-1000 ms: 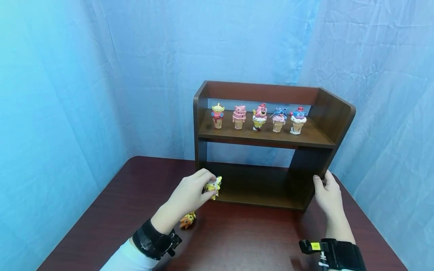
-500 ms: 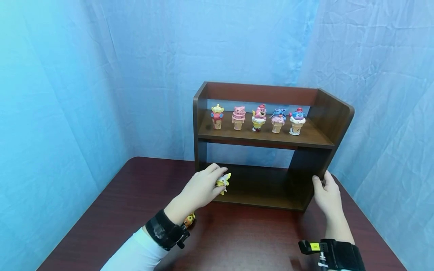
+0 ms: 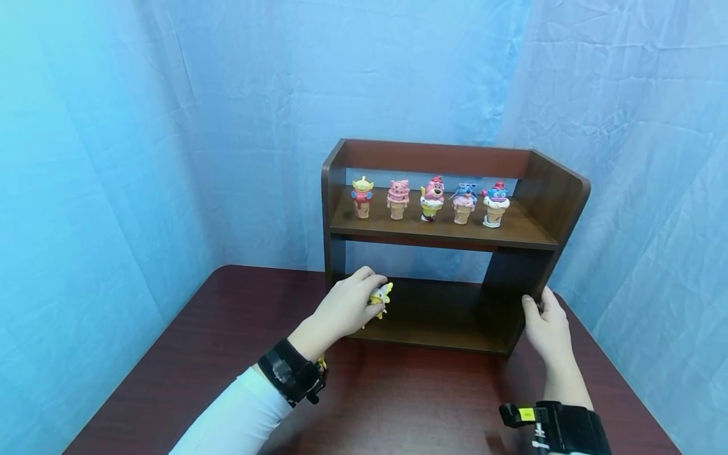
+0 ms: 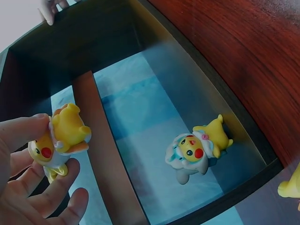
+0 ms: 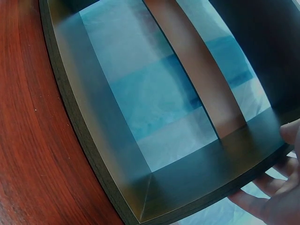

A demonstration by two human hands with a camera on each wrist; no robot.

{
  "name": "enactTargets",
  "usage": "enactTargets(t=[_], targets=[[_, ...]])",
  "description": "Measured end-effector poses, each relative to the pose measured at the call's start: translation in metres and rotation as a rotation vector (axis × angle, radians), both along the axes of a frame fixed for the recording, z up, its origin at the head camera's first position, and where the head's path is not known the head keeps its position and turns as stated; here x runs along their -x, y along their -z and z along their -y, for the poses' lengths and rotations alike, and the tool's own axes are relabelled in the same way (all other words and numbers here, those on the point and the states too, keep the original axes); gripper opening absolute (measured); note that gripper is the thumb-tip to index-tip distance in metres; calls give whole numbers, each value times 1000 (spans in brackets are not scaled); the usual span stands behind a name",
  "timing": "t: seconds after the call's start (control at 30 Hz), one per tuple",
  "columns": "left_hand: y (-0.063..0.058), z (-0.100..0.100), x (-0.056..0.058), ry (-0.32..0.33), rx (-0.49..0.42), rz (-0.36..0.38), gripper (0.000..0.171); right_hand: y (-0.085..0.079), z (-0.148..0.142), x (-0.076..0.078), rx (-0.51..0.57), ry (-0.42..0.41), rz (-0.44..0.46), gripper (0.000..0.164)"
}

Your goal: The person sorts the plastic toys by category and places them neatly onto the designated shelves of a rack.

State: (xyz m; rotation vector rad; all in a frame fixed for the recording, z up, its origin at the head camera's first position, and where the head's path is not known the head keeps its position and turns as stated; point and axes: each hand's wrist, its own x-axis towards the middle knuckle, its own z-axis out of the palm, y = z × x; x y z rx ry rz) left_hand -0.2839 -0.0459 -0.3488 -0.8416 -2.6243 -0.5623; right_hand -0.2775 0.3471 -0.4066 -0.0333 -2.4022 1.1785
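Note:
My left hand (image 3: 348, 303) pinches a small yellow figurine (image 4: 70, 126) with red cheeks and a white hat between thumb and fingers. It holds it at the left part of the lower compartment of a dark brown two-tier shelf (image 3: 438, 155). In the left wrist view a similar yellow figurine (image 4: 216, 133) with a white and pale blue hood stands on the lower board; in the head view my left hand mostly hides it. My right hand (image 3: 548, 325) grips the front edge of the shelf's right side panel (image 5: 197, 206), thumb inside and fingers outside.
On the upper board, figurines on ice-cream cones stand in a row, from a green-headed one (image 3: 362, 197) to a blue one (image 3: 497, 205). Another yellow figurine (image 3: 322, 364) lies on the dark red table (image 3: 409, 404), mostly hidden by my left wrist. Blue cloth (image 3: 244, 126) hangs behind.
My left hand has moved right and farther in with the figurine, into the lower compartment. My left wrist now covers most of the figurine on the table. The right hand keeps its grip.

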Motion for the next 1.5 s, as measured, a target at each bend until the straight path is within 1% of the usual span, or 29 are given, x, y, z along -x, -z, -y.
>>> enactTargets(t=[0.07,0.3,0.5,0.73,0.97,1.27,1.5], targets=[[-1,-2,3,-7,3,11,47,0,0,0,0,-1,-1,50],[-7,-10,11,-11,24,38,39,-1,-1,1,-5,-1,-4,50],[-8,-19,18,-20,58,53,38,0,-1,1,-2,0,-7,49],[-3,-26,26,-19,120,50,36,0,-1,1,5,0,7,51],[1,-30,34,-12,147,118,31,-2,-1,0,4,-10,14,53],[8,-35,45,-24,194,152,40,-1,-2,0,-3,-6,10,52],[12,-36,55,-12,249,167,30,0,-2,0,-1,-9,22,54]])
